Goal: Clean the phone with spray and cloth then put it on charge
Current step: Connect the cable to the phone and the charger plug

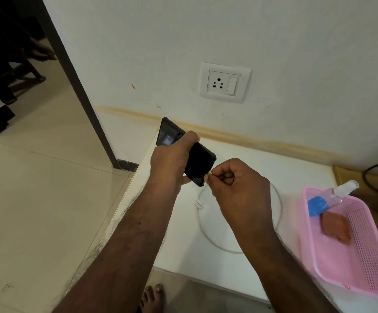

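My left hand (172, 161) grips a black phone (200, 162) around its middle, held tilted above the white table (240, 272). At the phone's lower end, my right hand (235, 184) pinches the plug of a white charging cable (208, 236) between thumb and forefinger. The cable loops over the table, and its other white plug (199, 204) lies loose there. A clear spray bottle (342, 189) and a reddish-brown cloth (336, 225) lie in the pink basket (364, 281) at the right.
A white wall socket with a switch (225, 83) sits on the wall above the table. A blue item (316, 205) lies in the basket. A dark cable (377, 179) curls at far right. A doorway with dark furniture opens at left. My bare foot (153, 297) shows below.
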Tool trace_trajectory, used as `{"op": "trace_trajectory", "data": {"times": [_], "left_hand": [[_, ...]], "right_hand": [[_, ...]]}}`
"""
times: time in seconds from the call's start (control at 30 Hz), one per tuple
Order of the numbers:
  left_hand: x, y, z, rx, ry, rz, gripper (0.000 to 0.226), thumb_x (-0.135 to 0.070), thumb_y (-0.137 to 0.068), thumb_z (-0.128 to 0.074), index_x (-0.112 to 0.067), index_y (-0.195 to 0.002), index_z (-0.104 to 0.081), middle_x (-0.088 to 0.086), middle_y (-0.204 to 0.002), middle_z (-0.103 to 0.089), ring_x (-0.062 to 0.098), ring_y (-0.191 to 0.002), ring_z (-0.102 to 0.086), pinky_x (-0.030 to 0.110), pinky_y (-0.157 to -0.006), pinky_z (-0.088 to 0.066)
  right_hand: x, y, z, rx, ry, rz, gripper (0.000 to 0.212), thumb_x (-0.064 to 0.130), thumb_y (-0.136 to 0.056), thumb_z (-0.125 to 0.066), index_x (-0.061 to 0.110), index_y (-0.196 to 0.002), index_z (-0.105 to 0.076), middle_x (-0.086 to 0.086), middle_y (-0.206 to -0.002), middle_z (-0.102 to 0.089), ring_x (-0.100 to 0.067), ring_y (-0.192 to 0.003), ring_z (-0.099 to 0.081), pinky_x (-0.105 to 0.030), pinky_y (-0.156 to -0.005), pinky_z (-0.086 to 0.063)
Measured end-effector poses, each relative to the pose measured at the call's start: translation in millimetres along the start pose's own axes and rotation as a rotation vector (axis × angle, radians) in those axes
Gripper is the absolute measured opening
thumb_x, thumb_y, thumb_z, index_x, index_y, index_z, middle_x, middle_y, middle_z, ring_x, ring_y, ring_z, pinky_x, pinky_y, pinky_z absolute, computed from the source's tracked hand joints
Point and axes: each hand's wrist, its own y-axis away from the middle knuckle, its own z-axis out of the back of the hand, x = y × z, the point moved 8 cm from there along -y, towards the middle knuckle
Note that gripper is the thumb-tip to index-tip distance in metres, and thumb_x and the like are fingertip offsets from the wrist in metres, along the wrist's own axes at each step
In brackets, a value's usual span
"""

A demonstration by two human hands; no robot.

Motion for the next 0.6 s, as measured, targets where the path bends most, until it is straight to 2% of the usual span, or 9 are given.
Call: {"op": "trace_trajectory", "data": {"times": [0.13, 0.2, 0.27, 0.33, 0.37, 0.43, 0.47, 0.53, 0.6], "left_hand": [[10.2, -6.2, 0.7, 0.020, 0.041, 0.054, 0.040, -0.034, -0.068, -0.082, -0.015, -0.100, -0.068, 0.009, -0.092, -0.073, 0.026, -0.083, -0.073, 0.033, -0.047, -0.057], [15.7, -8.3, 1.0, 0.047, 0.088, 0.113, 0.039, -0.037, -0.067, -0.083, -0.016, -0.097, -0.069, 0.010, -0.090, -0.074, 0.026, -0.078, -0.074, 0.037, -0.053, -0.060], [17.8, -10.9, 3.5, 0.053, 0.154, 0.158, 0.035, -0.038, -0.066, -0.084, -0.018, -0.091, -0.070, 0.010, -0.084, -0.074, 0.024, -0.070, -0.073, 0.042, -0.059, -0.062], [16.6, -15.5, 10.6, 0.031, 0.199, 0.172, 0.034, -0.037, -0.065, -0.086, -0.018, -0.088, -0.069, 0.010, -0.084, -0.073, 0.024, -0.067, -0.073, 0.043, -0.060, -0.062], [15.3, -17.9, 14.7, 0.018, 0.212, 0.175, 0.035, -0.038, -0.065, -0.086, -0.019, -0.090, -0.069, 0.010, -0.087, -0.073, 0.024, -0.068, -0.072, 0.042, -0.058, -0.062], [12.5, -22.8, 22.9, -0.007, 0.242, 0.177, 0.037, -0.038, -0.066, -0.087, -0.018, -0.093, -0.069, 0.011, -0.091, -0.072, 0.024, -0.065, -0.073, 0.039, -0.055, -0.060], [11.6, -25.4, 26.7, -0.021, 0.262, 0.178, 0.039, -0.038, -0.067, -0.087, -0.017, -0.095, -0.068, 0.012, -0.093, -0.072, 0.024, -0.066, -0.073, 0.039, -0.055, -0.060], [11.2, -29.3, 33.1, -0.051, 0.284, 0.180, 0.045, -0.039, -0.068, -0.086, -0.016, -0.102, -0.067, 0.012, -0.101, -0.073, 0.026, -0.075, -0.073, 0.043, -0.062, -0.063], [11.2, -32.1, 37.6, -0.079, 0.281, 0.177, 0.052, -0.043, -0.067, -0.086, -0.017, -0.108, -0.065, 0.011, -0.106, -0.073, 0.027, -0.083, -0.073, 0.045, -0.070, -0.064]], "right_hand": [[1.6, -1.4, 2.2, 0.017, 0.002, 0.007, 0.014, 0.026, -0.082, -0.076, 0.027, -0.077, -0.064, 0.021, -0.070, -0.066, 0.000, -0.065, -0.063, -0.020, -0.058, -0.052], [11.6, -3.0, 9.8, -0.006, 0.033, 0.056, 0.016, 0.039, -0.082, -0.075, 0.029, -0.084, -0.064, 0.022, -0.073, -0.066, 0.004, -0.071, -0.063, -0.019, -0.062, -0.052], [16.8, -2.0, 26.0, -0.088, 0.021, 0.082, 0.031, 0.059, -0.079, -0.070, 0.037, -0.099, -0.060, 0.026, -0.089, -0.063, 0.007, -0.083, -0.062, -0.014, -0.067, -0.050], [10.3, 6.0, 48.0, -0.231, -0.093, 0.077, 0.036, 0.069, -0.079, -0.063, 0.041, -0.101, -0.057, 0.023, -0.097, -0.063, 0.003, -0.089, -0.063, -0.010, -0.067, -0.050], [0.0, 12.8, 56.8, -0.303, -0.163, 0.064, 0.032, 0.068, -0.081, -0.062, 0.040, -0.097, -0.057, 0.021, -0.094, -0.064, -0.001, -0.086, -0.064, -0.013, -0.066, -0.051], [-32.3, 27.0, 57.7, -0.363, -0.242, -0.040, 0.022, 0.060, -0.087, -0.060, 0.038, -0.088, -0.059, 0.015, -0.084, -0.067, -0.009, -0.076, -0.066, -0.026, -0.065, -0.055], [-50.5, 32.2, 47.3, -0.313, -0.215, -0.115, 0.021, 0.057, -0.087, -0.060, 0.036, -0.086, -0.060, 0.014, -0.080, -0.067, -0.009, -0.072, -0.065, -0.029, -0.064, -0.055], [-81.8, 39.4, 12.0, -0.055, 0.028, -0.192, 0.024, 0.058, -0.084, -0.061, 0.034, -0.088, -0.063, 0.016, -0.080, -0.067, -0.008, -0.076, -0.065, -0.025, -0.068, -0.051], [-102.8, 49.5, -27.6, 0.222, 0.278, -0.202, 0.038, 0.063, -0.081, -0.062, 0.032, -0.105, -0.065, 0.017, -0.097, -0.067, -0.007, -0.092, -0.064, -0.024, -0.078, -0.050]]}}
